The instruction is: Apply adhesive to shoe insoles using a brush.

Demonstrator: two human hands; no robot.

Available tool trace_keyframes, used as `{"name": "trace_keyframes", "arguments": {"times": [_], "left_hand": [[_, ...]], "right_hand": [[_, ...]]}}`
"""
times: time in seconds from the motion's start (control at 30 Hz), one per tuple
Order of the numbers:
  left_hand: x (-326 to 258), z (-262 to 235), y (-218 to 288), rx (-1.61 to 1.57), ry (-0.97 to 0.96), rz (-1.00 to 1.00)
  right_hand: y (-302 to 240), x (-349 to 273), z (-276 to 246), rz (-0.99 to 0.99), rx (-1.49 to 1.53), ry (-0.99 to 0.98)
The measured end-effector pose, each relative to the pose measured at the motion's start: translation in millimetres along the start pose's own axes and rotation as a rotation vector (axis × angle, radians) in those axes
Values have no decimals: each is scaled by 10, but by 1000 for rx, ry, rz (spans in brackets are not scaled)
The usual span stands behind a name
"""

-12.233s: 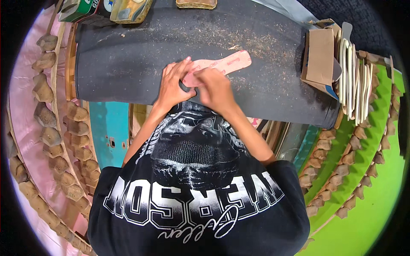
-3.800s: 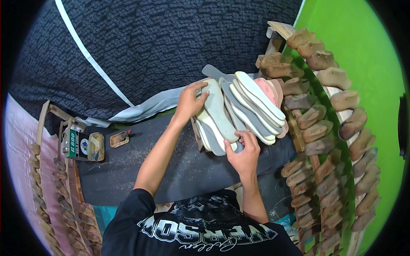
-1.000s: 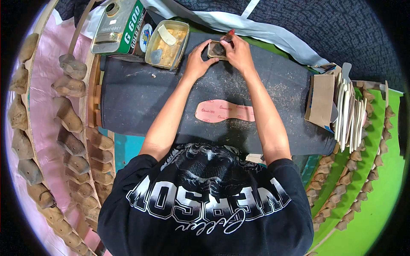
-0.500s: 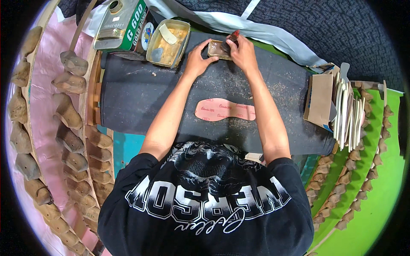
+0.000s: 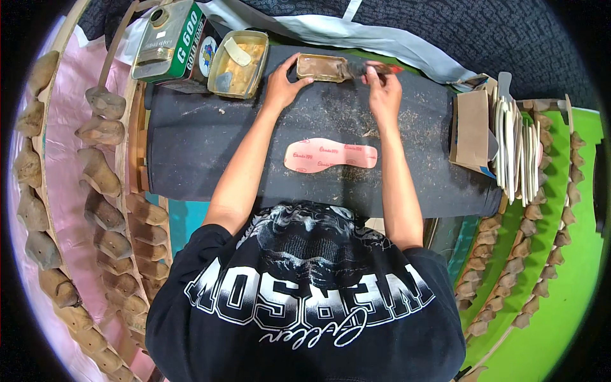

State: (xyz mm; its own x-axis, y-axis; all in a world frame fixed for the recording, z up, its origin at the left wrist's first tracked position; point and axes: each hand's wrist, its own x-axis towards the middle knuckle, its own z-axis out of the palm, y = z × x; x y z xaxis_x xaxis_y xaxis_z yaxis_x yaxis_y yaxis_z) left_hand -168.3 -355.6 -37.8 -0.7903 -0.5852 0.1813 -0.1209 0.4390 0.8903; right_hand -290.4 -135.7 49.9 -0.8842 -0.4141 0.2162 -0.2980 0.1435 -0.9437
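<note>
My left hand (image 5: 284, 86) is closed around the left end of a small rectangular tub (image 5: 320, 79), thumb along its near side. Brownish liquid or paste lies inside the tub. In my right hand (image 5: 384, 90) is a brush (image 5: 358, 69) with a red-tipped handle, held nearly level. Its dark bristles, smeared by motion, are at the tub's right end; whether they touch it I cannot tell. Nearer to me, a pink shoe insole (image 5: 330, 156) with red print lies flat on the dark cloth (image 5: 210, 146) of the worktable, touched by neither hand.
A green and white metal can (image 5: 168, 48) stands at the far left, beside a larger tub (image 5: 261, 76) holding yellowish material. At the right is a cardboard box (image 5: 471, 127) with several flat pale pieces (image 5: 519, 146). Wooden shoe lasts (image 5: 100, 172) line racks on both sides; scraps dot the cloth.
The brush has swung from steep inside the small tub to nearly level at its right end. My right hand has moved rightward, away from the tub. My left hand still holds the tub.
</note>
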Motion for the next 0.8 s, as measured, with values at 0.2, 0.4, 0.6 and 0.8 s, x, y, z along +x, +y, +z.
{"name": "trace_keyframes", "arguments": {"times": [0.2,0.4,0.6,0.8], "left_hand": [[-209,-130,217,56,262,139],[-1206,-504,616,123,-224,94],[-1887,-447,509,368,-297,185],[-2076,-383,511,366,-226,171]], "right_hand": [[-66,-1036,-157,245,138,-31],[281,-1841,-294,169,-105,-64],[99,-1916,-178,221,-65,-111],[173,-1696,-624,232,-239,35]]}}
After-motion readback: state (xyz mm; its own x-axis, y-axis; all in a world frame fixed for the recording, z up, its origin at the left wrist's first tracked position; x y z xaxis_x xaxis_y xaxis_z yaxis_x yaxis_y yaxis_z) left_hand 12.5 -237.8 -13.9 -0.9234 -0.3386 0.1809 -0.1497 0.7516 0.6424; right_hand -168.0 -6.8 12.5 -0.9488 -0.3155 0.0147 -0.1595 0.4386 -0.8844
